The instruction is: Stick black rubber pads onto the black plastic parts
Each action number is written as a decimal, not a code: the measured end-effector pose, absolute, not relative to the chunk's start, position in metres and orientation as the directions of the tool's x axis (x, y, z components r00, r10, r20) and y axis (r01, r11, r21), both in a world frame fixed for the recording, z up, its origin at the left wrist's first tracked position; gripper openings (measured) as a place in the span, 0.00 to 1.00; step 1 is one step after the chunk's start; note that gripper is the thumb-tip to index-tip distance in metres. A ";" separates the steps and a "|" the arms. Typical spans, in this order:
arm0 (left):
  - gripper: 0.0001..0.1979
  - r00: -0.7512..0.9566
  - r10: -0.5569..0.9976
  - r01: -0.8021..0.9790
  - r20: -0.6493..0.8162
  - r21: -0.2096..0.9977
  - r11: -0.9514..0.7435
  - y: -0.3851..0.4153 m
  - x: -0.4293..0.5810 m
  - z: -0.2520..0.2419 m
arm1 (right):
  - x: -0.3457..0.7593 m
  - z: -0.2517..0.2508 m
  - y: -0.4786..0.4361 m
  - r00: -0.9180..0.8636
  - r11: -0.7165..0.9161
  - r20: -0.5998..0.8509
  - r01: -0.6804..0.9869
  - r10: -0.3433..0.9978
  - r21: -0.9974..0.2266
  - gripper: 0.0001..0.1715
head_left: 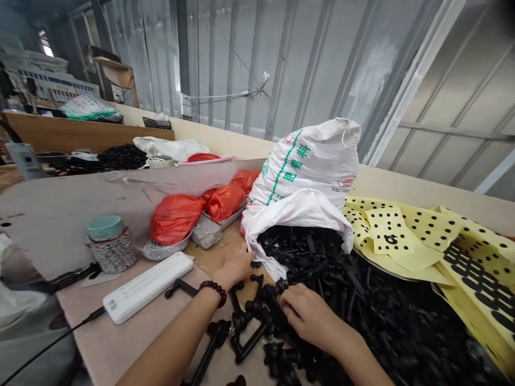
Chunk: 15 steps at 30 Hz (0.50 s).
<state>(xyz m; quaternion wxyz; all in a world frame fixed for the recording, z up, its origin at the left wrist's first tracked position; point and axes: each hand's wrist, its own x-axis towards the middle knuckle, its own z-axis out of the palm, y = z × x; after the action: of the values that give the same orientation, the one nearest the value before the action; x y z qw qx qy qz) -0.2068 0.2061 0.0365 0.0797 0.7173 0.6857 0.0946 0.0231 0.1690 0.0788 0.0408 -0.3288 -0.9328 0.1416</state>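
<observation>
My left hand (pixel 236 264), with a dark bead bracelet (pixel 215 290) on its wrist, reaches to the table just left of the sack's mouth. Its fingers are foreshortened and partly hidden, so its grip is unclear. Closer to me, my right hand (pixel 308 313) has its fingers curled on a black crank-like part (pixel 272 297) at the edge of the heap. Several similar black parts (pixel 253 343) with arms and round ends lie between my forearms. A white woven sack (pixel 309 166) with green print leans behind, its open mouth spilling more black pieces (pixel 309 249).
A large heap of black pieces (pixel 402 321) covers the right side, beside yellow dotted sheets (pixel 406 236). On the left are a white lamp-like bar (pixel 148 287) with a cable, a teal-topped woven pot (pixel 110 252) and red plastic bags (pixel 175 217). A low partition (pixel 80 201) stands behind.
</observation>
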 end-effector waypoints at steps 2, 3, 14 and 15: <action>0.13 0.089 0.996 0.964 0.015 0.250 -0.090 0.196 -0.210 0.036 | 0.033 0.084 0.162 -0.778 0.744 -0.002 0.602 0.628 -0.289 0.12; 0.12 0.121 0.993 0.958 0.013 0.259 -0.121 0.190 -0.212 0.038 | 0.037 0.086 0.158 -0.777 0.745 0.007 0.600 0.629 -0.292 0.12; 0.31 0.117 0.989 0.931 0.089 0.337 -0.140 0.108 -0.232 0.054 | 0.049 0.082 0.098 -0.855 0.802 0.040 0.468 0.517 -0.372 0.08; 0.28 0.050 0.992 0.942 0.116 0.324 -0.085 0.102 -0.237 0.051 | 0.047 0.077 0.092 -0.867 0.824 0.055 0.448 0.495 -0.348 0.08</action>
<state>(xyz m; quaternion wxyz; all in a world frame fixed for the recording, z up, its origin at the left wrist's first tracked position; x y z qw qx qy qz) -0.2369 0.1016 0.0507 0.0801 0.7201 0.6715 0.1555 0.0467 0.0915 0.0771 0.0714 -0.2473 -0.9522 0.1644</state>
